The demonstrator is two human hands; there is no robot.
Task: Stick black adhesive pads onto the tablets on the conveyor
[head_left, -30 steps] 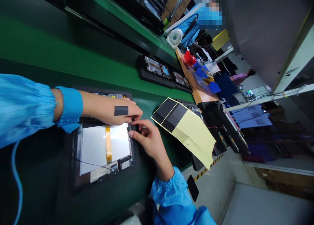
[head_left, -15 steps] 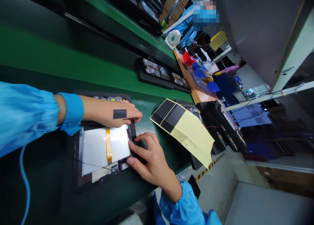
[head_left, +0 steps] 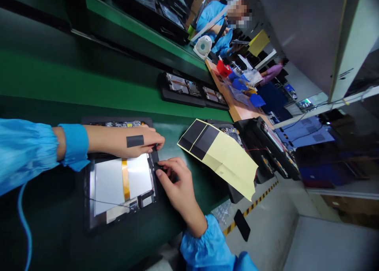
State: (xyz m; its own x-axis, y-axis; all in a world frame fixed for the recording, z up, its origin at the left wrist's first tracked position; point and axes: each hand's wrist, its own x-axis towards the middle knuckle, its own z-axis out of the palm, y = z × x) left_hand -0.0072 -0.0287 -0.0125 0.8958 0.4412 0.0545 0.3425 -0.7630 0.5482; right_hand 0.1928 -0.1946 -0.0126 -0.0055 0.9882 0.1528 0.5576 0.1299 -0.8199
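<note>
An opened tablet-like device (head_left: pixel 137 178) lies on a black pad, showing white battery cells, an orange strip, a thin dark wire and a circuit board along its far side. My left hand (head_left: pixel 139 139) reaches palm down across it, with a black tape piece (head_left: pixel 135 141) stuck on its back. Its fingers are bent together at the device's right edge; what they grip, if anything, is hidden. Beside the same edge, nearer me, my right hand (head_left: pixel 179 184) has thumb and fingertips closed around something small and dark that I cannot make out.
To the right, a yellow backing sheet (head_left: pixel 227 156) with black tape pieces lies over another device. Black trays with open devices (head_left: pixel 183 87) stand on the green bench, near a white fan (head_left: pixel 203 46). A blue cord (head_left: pixel 25 223) hangs at left. A co-worker (head_left: pixel 213 16) is behind.
My right fingers have drawn closer together into a pinch at the device's edge. My left hand stays over the device. The whole view has shifted slightly.
</note>
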